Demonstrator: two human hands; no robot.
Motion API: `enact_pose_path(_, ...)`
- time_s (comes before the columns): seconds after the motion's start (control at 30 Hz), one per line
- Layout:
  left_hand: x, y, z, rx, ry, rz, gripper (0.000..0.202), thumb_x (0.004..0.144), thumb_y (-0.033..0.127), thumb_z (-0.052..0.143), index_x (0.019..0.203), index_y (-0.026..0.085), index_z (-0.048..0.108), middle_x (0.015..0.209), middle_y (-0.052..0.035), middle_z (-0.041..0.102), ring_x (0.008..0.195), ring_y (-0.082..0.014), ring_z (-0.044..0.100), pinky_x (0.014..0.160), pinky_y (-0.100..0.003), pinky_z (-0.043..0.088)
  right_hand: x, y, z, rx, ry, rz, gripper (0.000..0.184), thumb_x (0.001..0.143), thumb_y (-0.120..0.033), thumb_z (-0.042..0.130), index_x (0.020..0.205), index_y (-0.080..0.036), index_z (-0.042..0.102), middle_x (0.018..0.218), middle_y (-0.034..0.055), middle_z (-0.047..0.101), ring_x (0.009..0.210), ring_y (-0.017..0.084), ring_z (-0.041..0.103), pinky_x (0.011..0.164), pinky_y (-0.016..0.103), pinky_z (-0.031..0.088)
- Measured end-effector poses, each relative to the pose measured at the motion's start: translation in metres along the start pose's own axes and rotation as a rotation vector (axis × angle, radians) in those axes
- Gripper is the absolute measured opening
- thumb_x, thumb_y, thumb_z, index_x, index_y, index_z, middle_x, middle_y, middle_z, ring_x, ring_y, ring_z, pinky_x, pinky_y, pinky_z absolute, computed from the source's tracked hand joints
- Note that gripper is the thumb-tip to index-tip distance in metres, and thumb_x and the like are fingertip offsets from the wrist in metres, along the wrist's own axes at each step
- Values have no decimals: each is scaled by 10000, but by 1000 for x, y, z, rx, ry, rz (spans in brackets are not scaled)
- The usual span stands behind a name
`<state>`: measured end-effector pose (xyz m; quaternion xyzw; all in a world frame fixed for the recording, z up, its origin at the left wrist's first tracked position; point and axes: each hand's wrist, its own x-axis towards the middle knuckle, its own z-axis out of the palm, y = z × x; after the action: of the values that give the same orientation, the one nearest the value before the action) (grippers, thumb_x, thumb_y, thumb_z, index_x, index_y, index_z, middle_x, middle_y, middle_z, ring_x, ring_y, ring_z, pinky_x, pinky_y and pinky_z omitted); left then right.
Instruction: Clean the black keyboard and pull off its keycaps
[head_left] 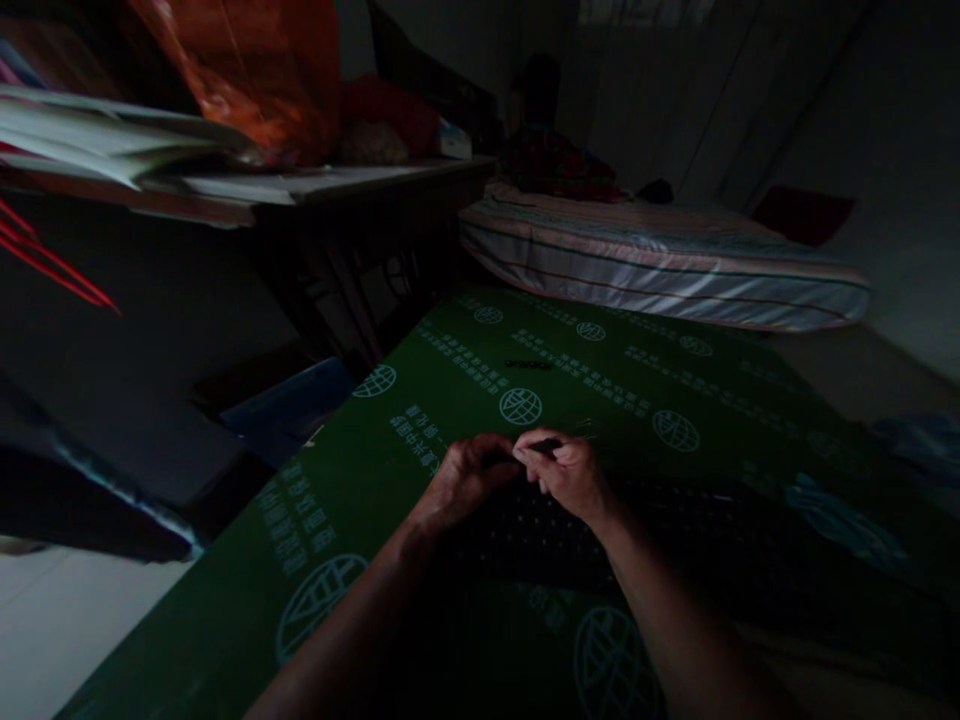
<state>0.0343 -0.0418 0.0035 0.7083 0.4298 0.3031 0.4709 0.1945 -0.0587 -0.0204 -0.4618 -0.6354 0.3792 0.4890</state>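
Note:
My left hand and my right hand meet over the green board, their fingertips pinched close together. Whatever small thing they hold between them is too dark and too hidden by the fingers to name. Just below and beside the hands lies a long black thing with rows of small pale marks, much like a computer keyboard, stretching right into shadow. A short row of small dark pieces rests on the board farther away. Thin, faint strands show just past my right fingertips.
The green board carries printed globes and writing. A crumpled bluish cloth or wrapper lies at right. Behind stands a bed with a striped sheet. At left, a table bears papers and an orange bag; a blue box sits below.

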Motion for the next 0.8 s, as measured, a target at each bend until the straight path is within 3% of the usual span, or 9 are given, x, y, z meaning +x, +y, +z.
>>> enact_pose_path(0.27, 0, -8, 0, -248, 19, -35, 151, 698, 217, 619, 833, 154, 642, 806, -12, 677, 730, -136, 608, 709, -253, 474, 0, -12, -4, 156, 12, 62, 224, 779, -370, 583, 804, -155, 638, 478, -43, 529, 339, 56, 428, 347, 164, 338)
enact_pose_path(0.47, -1, -6, 0, -245, 83, -58, 155, 697, 248, 636, 821, 156, 642, 765, -2, 660, 666, -116, 579, 638, -229, 461, 1, -11, -8, 215, 43, 132, 317, 821, -427, 522, 969, -162, 611, 489, -41, 555, 325, 64, 452, 349, 164, 346)
enact_pose_path(0.7, -3, -5, 0, -350, 141, -113, 182, 645, 241, 693, 794, 159, 629, 724, 9, 658, 610, -106, 576, 584, -218, 461, 1, -10, -9, 5, 29, -27, 141, 783, -310, 556, 782, -174, 595, 628, -19, 591, 506, 88, 543, 530, 200, 452)
enact_pose_path(0.8, -3, -4, 0, -399, 141, -109, 172, 642, 228, 695, 787, 161, 629, 743, 9, 663, 637, -110, 586, 610, -224, 470, 1, -10, -7, -102, 11, -106, 112, 758, -254, 571, 815, -173, 624, 674, -5, 613, 590, 104, 573, 591, 205, 458)
